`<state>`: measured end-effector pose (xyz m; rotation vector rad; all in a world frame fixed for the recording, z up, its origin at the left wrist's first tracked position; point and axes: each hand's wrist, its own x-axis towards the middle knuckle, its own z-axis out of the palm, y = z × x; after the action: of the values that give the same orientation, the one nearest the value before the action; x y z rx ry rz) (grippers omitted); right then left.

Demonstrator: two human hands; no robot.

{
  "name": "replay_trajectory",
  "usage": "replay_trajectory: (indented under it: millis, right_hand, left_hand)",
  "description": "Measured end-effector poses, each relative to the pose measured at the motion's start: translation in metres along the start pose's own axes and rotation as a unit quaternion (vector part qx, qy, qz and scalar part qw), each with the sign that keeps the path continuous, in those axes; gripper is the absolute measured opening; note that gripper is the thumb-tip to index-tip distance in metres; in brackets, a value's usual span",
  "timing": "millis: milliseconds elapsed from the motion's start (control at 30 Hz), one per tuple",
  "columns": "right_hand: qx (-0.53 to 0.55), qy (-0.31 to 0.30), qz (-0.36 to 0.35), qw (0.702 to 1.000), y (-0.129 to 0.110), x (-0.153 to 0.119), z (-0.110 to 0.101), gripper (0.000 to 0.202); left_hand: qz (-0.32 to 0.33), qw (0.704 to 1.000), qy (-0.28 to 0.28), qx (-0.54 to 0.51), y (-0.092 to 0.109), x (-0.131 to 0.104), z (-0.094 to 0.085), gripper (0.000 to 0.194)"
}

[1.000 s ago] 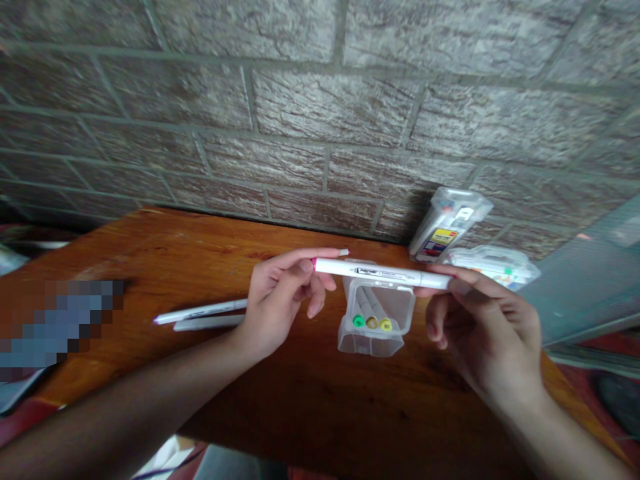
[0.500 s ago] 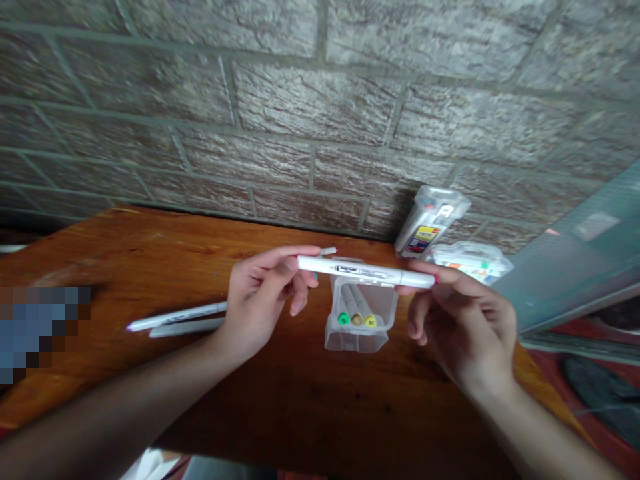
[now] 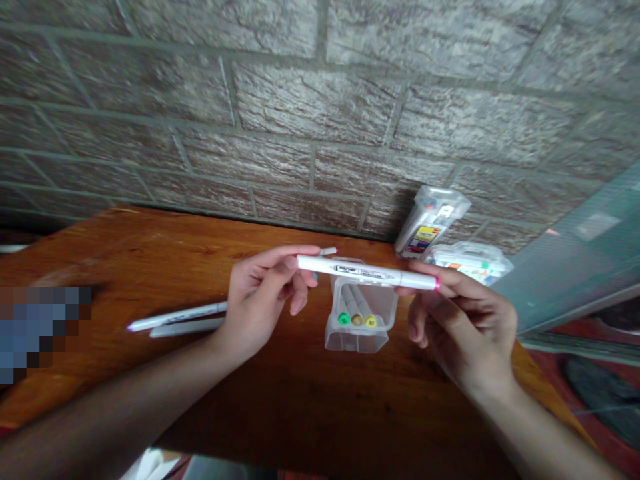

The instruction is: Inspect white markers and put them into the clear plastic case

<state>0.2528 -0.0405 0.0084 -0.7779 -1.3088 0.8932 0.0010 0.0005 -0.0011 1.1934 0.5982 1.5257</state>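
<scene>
A white marker (image 3: 367,272) with pink ends is held level between my two hands, above a small clear plastic case (image 3: 356,341). My left hand (image 3: 265,300) pinches its left end between thumb and fingers. At the other end, the thumb and fingers of my right hand (image 3: 465,320) grip the marker near its pink tip. Inside the case lie markers with green (image 3: 344,319), brown (image 3: 357,320) and yellow (image 3: 371,321) ends. Behind my left fingers the end of another marker (image 3: 329,251) shows.
Two white markers (image 3: 175,316) lie on the wooden table (image 3: 300,413) at the left, partly behind my left wrist. A tall clear case (image 3: 425,223) and a lower clear case (image 3: 470,262) stand at the back right by the brick wall (image 3: 310,107).
My right thumb and fingers have shifted slightly on the marker, and its pink right end shows more. The marker has turned a little, its print now facing up more clearly.
</scene>
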Motion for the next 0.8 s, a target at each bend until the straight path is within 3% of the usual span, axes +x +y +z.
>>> replay_trajectory:
  millis: [600,800]
  right_hand:
    - [0.005,0.035,0.028,0.999,-0.0048,0.0043,0.0053,0.014]
    - [0.028,0.043,0.048,0.998,-0.0069,0.0065,0.0096,0.018]
  left_hand:
    - [0.000,1.000,-0.010,0.005,-0.0017,0.0003,-0.0005,0.020]
    - [-0.013,0.999,-0.031,-0.032,-0.0003,0.0006,0.0003,0.022]
